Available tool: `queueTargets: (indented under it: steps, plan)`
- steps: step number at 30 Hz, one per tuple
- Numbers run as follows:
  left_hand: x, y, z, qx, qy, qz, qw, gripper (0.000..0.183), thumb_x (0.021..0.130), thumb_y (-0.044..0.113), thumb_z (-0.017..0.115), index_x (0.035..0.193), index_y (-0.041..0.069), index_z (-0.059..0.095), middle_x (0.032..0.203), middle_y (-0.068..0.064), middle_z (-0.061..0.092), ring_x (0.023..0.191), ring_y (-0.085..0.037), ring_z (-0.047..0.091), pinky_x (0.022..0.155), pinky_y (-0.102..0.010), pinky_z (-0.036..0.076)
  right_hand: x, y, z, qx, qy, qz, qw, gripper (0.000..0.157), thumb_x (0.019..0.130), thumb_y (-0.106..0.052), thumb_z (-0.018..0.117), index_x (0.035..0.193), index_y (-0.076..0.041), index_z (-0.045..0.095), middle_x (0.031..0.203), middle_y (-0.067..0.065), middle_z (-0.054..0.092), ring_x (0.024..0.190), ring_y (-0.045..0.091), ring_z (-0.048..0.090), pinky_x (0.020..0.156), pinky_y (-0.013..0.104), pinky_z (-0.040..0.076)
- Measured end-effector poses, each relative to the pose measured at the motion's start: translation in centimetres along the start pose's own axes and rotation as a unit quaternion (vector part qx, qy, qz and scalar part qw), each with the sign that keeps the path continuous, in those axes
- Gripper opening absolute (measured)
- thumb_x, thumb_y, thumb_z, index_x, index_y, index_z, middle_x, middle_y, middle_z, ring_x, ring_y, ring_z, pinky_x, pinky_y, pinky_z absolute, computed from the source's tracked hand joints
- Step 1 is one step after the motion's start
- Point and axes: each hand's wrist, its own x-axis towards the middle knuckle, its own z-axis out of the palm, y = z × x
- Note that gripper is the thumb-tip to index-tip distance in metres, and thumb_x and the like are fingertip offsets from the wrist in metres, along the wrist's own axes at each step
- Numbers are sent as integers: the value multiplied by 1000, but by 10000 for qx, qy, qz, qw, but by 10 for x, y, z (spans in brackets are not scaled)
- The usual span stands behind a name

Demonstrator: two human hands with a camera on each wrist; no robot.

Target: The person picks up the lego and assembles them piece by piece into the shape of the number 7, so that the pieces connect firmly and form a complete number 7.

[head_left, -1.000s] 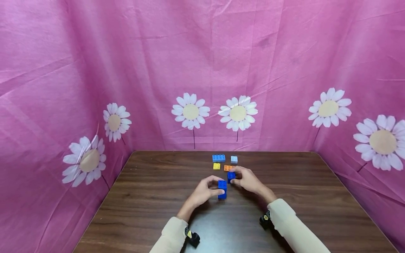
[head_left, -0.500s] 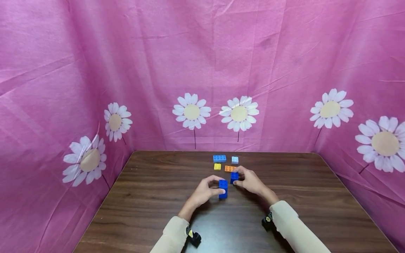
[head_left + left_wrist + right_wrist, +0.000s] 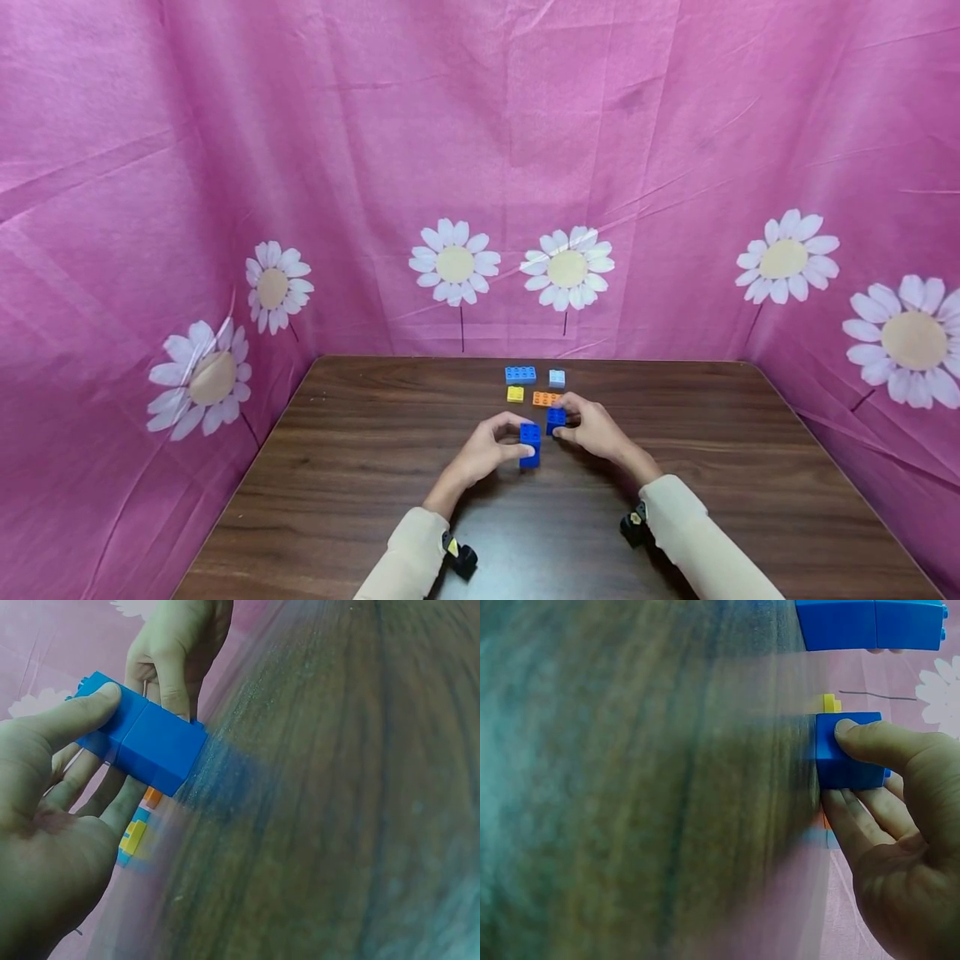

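Note:
In the head view, my left hand grips an upright stack of two dark blue toy bricks, thumb on the near side and fingers behind. The left wrist view shows the seam between the stacked bricks. Farther back and to the right, my right hand pinches a single dark blue brick between thumb and fingers. That brick sits on the tabletop in the right wrist view, apart from the stack. Right behind it lies an orange brick, partly covered by the right fingers.
Beyond the hands are a yellow brick, a longer medium-blue brick and a small light blue brick. They lie on a brown wooden table. A pink curtain printed with daisies surrounds its back and sides.
My right hand has shifted the single blue brick slightly to the right, widening its gap from the stack, and now stays still. The left hand keeps its hold on the stack, almost unmoved.

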Motion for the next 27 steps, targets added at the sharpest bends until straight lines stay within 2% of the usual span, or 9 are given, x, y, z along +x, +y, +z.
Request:
queueTargets:
  steps: [5,14,20,27]
  plan:
    - [1,-1,0,24,16,26,10000,31,96,14,81,126,14,72,124,-7,75,120,-26,71,98,-36,60,0,2,-2,-70,-126,-108,9998,38,93,-6,81,130,-6,70,124,17,75,114,37,73,98,58,60]
    - [1,-2,1,-26,-45,110,9999,32,96,13,80,127,14,72,124,-9,75,120,-26,71,98,-34,60,-1,1,-8,-127,-66,-226,9996,38,93,-8,82,130,-4,72,122,16,77,110,35,74,92,53,63]
    - [1,-2,0,53,-88,127,9999,32,96,14,80,127,15,72,124,-8,75,121,-25,70,98,-32,60,-4,-10,-16,-54,106,-320,9994,41,91,-9,84,130,-5,73,121,14,78,108,31,74,93,51,63]
    - [2,-3,-2,-22,-118,187,9998,32,95,11,80,126,9,71,121,-11,74,118,-25,71,96,-30,60,-6,-21,-23,-119,45,-493,9987,43,93,-12,83,133,-3,71,124,12,76,107,29,74,91,48,64]
